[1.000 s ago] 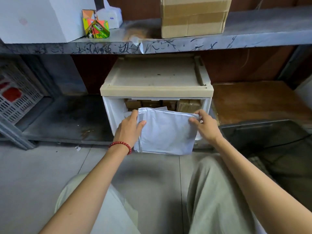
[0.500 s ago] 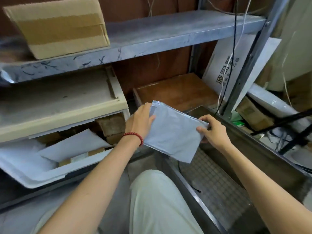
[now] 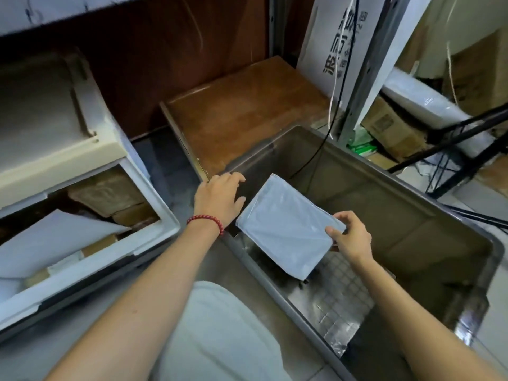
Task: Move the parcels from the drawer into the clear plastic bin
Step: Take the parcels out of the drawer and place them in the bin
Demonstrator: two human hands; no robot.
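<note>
parcel in play: flat light-grey plastic mailer parcel [image 3: 286, 229], dead centre of the view, tilted, with one corner pointing down into the bin. can't tell if that low corner touches the bin floor

right grip: bare right hand [image 3: 350, 239] at about 3 o'clock from the parcel, thumb on top and fingers curled under, pinching the parcel's right edge

left grip: bare left hand [image 3: 220, 199] at 9 o'clock from the parcel, fingers spread and relaxed, nothing in it. it sits over the bin's near-left corner, just beside the parcel's left edge, and I honestly can't tell if the thumb touches it

wrist: red bead bracelet [image 3: 206, 220] on the left one

bin: big clear plastic bin [image 3: 384, 215] filling the 3 to 5 o'clock part of the view, with a grid-patterned floor [image 3: 338, 292] showing under the parcel

drawer: white plastic drawer [image 3: 110, 266] pulled open out at 9 o'clock, well apart from the bin

drawer contents: a white flat mailer [image 3: 55, 237] lying across some brown cardboard boxes [image 3: 107, 193]

12 o'clock: brown wooden board [image 3: 247, 111] lying flat, right behind the bin's far corner

cable: thin black cable [image 3: 316, 158] hanging down into the bin's far end

6 o'clock: person's knee in pale trousers [image 3: 220, 325], between drawer and bin
</note>
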